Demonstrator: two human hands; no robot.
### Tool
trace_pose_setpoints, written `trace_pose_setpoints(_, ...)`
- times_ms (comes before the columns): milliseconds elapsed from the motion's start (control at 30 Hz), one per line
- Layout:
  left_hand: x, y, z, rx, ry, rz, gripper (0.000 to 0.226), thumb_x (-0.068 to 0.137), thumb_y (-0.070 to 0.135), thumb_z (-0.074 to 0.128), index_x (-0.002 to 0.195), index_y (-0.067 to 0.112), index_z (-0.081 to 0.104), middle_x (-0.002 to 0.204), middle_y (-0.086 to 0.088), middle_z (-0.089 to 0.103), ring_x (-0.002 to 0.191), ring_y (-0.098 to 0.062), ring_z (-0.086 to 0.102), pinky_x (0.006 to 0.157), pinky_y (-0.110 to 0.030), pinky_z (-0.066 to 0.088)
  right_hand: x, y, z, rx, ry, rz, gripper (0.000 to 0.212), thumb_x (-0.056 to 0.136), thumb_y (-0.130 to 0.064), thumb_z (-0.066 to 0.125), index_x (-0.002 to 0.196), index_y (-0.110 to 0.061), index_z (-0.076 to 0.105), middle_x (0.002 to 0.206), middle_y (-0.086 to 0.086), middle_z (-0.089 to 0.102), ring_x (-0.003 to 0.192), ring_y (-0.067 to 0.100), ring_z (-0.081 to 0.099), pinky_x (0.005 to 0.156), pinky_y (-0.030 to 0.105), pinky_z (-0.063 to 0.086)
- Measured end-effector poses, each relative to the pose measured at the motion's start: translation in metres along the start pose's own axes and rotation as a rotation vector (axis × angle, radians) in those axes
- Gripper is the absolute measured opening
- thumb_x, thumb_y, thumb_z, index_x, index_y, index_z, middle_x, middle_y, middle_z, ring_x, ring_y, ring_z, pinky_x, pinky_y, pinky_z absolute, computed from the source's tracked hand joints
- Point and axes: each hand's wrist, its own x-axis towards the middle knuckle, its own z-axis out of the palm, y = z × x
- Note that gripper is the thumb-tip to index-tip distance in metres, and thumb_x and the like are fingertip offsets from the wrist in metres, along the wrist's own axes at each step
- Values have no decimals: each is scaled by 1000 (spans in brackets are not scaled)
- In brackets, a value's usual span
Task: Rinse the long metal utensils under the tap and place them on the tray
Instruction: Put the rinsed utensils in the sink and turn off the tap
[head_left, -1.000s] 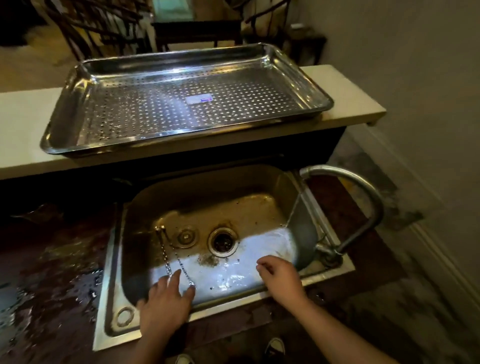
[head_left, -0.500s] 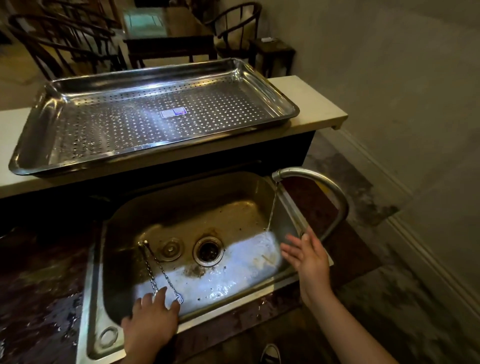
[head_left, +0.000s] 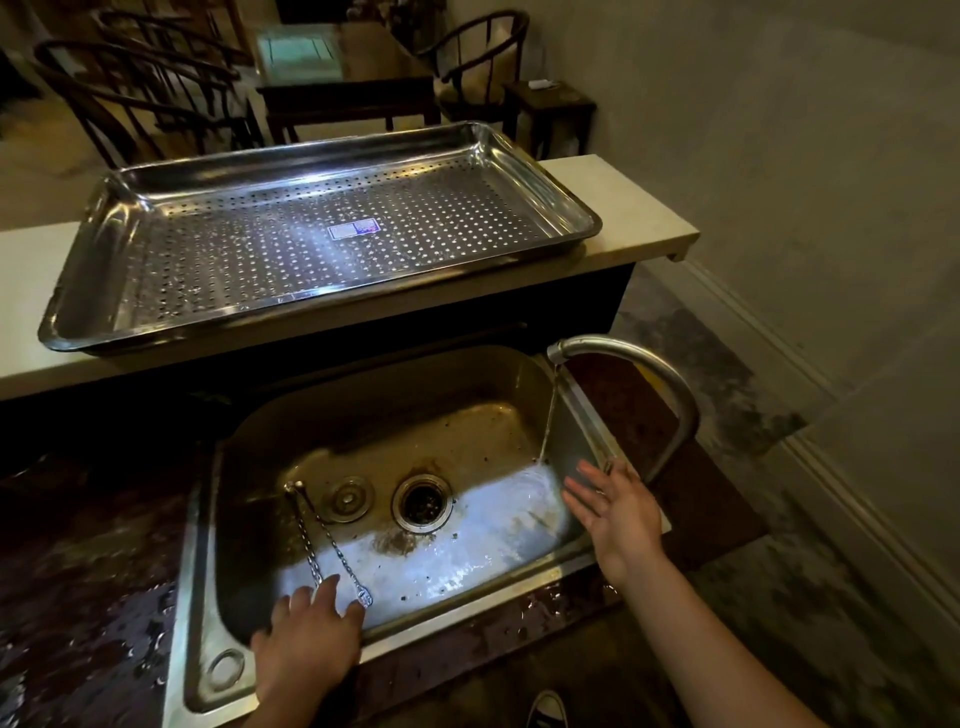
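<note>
Left hand (head_left: 306, 639), fingers loose, touches the utensils (head_left: 322, 545); right hand (head_left: 615, 512) is open and empty. Best to grip both ends tight first.

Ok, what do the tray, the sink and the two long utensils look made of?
Tray: probably stainless steel, polished; mirror-like glare, punched holes. Sink: steel too, duller, with brown staining. Utensils: silvery metal, twisted shafts glinting; exact alloy unclear.

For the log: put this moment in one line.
left hand over utensils in sink | right hand spread beside running tap | tray without utensils
</note>
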Motion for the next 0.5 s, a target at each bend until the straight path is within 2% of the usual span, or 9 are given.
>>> trace_pose_setpoints(167, 3, -1, 2, -7, -3, -13, 58, 87, 57, 36, 142, 41, 29, 147, 3, 38, 135, -24, 31, 103, -49, 31, -3, 2, 0, 11, -4, 3, 36, 106, -24, 41, 141, -18, 42, 120, 12, 65, 103, 31, 68, 81, 43, 57)
trace_pose_setpoints(367, 5, -3, 5, -7, 2, -17, 57, 85, 57, 36, 140, 42, 32, 145, 4, 40, 135, -24, 30, 103, -50, 31, -6, 4, -1, -58, -3, -32, 25, 104, -32, 46, 126, -22, 53, 121, 8, 66, 109, 25, 65, 79, 39, 57)
trace_pose_setpoints(500, 6, -4, 6, 0, -3, -16, 57, 86, 57, 35, 141, 41, 30, 146, 3, 39, 137, -25, 28, 104, -50, 30, -6, 4, -2, -60, -3, -32, 29, 104, -32, 44, 130, -20, 49, 123, 10, 65, 113, 26, 63, 82, 41, 56)
